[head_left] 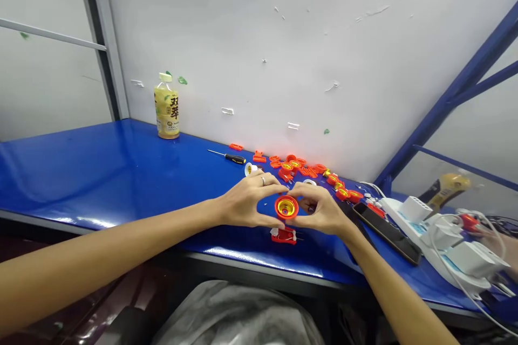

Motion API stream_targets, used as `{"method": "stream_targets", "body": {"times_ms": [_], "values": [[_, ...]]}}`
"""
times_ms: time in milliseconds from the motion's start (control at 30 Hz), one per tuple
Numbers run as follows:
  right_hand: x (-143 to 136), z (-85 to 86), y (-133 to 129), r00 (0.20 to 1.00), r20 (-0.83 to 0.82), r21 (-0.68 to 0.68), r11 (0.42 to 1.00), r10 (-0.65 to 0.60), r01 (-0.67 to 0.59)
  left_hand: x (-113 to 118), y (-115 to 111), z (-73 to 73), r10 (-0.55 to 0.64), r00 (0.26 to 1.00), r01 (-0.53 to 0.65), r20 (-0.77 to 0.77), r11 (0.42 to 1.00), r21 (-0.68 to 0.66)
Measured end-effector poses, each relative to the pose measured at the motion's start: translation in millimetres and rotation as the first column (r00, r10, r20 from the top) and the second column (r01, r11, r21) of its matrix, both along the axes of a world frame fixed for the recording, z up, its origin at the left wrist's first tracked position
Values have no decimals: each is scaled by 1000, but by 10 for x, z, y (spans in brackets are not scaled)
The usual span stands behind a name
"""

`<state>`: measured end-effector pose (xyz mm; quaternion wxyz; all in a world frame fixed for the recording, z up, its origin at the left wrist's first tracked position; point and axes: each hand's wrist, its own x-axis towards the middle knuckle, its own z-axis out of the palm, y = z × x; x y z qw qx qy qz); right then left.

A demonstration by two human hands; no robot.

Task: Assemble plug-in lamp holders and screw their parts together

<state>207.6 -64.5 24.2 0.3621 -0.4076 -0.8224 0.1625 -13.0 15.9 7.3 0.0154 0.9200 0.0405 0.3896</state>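
A red lamp socket (286, 207) with a gold-coloured threaded inside faces up toward me above the table's front part. My left hand (249, 200) curves around it from the left, index finger at its far side and thumb at its near side. From the right, my right hand (319, 209) closes on the same socket with thumb and fingers. Just below it lies a red plastic piece (284, 235) with white parts and thin metal pins. Behind my left hand, a white socket (251, 169) is partly hidden.
Several red socket parts (286, 168) lie along the wall. A screwdriver (234, 158) rests left of them, and a drink bottle (167, 108) stands farther left. On the right are a phone (386, 232), a white power strip (439, 259) with chargers and cables, and another person's blurred hand (499, 245).
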Motion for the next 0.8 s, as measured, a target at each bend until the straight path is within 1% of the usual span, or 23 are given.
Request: {"method": "stream_targets", "body": {"times_ms": [67,133,200,267,367,433,500,667,800], "values": [[14,18,-4,999,28,-32,999,-37,38,-21,9,43,3,1000,-3,-25,1000,-8],[71,32,5,991,84,-30,993,-107,110,-68,47,111,20,999,-20,-31,1000,-13],[161,30,33,971,156,7,983,-183,185,-129,120,177,58,997,-60,-50,998,-23],[261,5,79,939,237,53,968,-250,244,-181,214,208,129,985,-129,-112,992,10],[375,-54,152,877,351,83,944,-328,320,-202,332,170,281,935,-266,-217,959,94],[412,-88,186,838,412,89,931,-358,354,-177,366,115,360,896,-346,-260,933,98],[427,-104,203,807,458,99,924,-372,369,-142,371,67,410,861,-399,-301,911,101],[451,-86,189,774,502,106,916,-385,387,-108,381,42,475,796,-446,-376,880,166],[479,-43,150,785,467,91,905,-407,416,-107,405,46,454,801,-439,-389,889,134]]}}
